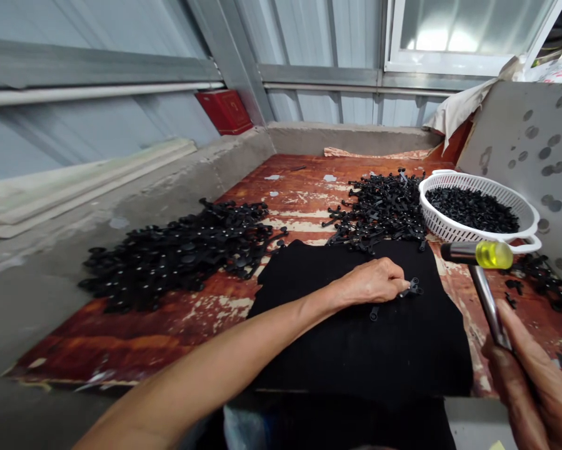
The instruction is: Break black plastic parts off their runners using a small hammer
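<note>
My left hand [377, 281] rests over a black mat [356, 350], its fingers pinched on a small black plastic part [414, 287] with rounded ends. Another black piece with a ring-shaped end [374, 313] pokes out below the wrist. On the right, my right hand [524, 375] is wrapped around the metal handle of a mallet [484, 300]. Its head has a clear yellow face on one side and a dark face on the other. The mallet is raised, apart from the part under my left fingers.
A large heap of black parts [182, 256] lies left on the worn red-brown tabletop [304, 181]. Another pile [384, 206] sits behind the mat. A white basket [477, 234] holds many small black pieces. A grey spotted panel [538, 144] bounds the right; a red box [225, 112] stands in the back corner.
</note>
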Tool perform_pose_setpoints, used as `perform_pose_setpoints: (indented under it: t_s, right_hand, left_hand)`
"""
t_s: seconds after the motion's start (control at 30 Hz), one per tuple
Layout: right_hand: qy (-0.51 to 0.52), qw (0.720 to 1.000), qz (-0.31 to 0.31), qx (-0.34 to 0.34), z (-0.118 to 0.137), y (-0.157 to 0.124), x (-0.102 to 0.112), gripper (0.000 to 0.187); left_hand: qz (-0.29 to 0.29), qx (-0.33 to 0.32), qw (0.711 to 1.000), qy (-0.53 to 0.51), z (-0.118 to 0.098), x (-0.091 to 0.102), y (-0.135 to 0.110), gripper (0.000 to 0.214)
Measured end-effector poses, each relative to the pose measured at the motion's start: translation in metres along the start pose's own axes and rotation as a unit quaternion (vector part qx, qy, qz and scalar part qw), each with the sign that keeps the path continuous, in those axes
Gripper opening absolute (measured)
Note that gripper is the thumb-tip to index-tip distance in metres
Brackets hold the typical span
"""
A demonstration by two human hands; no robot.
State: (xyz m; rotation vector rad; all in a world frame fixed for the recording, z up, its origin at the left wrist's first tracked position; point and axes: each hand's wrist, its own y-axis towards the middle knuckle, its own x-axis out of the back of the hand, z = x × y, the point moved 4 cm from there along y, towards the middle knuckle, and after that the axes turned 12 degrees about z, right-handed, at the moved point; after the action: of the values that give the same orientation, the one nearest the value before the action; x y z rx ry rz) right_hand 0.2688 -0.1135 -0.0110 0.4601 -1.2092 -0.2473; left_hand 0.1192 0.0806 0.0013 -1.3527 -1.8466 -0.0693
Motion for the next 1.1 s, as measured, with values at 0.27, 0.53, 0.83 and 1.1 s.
perform_pose_setpoints:
  t_s: [0.27,0.53,0.83,1.1]
  right_hand:
    - [0.013,1.000,0.024,-0.001,-0.010,-0.003,-0.005,0.061]
    - [0.073,0.996,0.036,-0.041,-0.007,0.000,-0.010,0.060]
    - [0.143,0.984,0.067,-0.084,0.002,0.008,-0.011,0.048]
    - [0.097,0.989,0.007,-0.109,-0.016,0.001,-0.006,0.044]
  left_hand:
    - [-0.001,0.021,0.999,0.035,-0.001,-0.001,0.001,0.029]
    - [-0.006,0.033,0.998,0.049,-0.004,-0.001,-0.001,0.031]
    - [-0.012,0.025,0.998,0.058,0.001,-0.004,0.000,0.034]
    - [-0.005,-0.017,1.000,0.011,0.009,-0.009,-0.009,0.036]
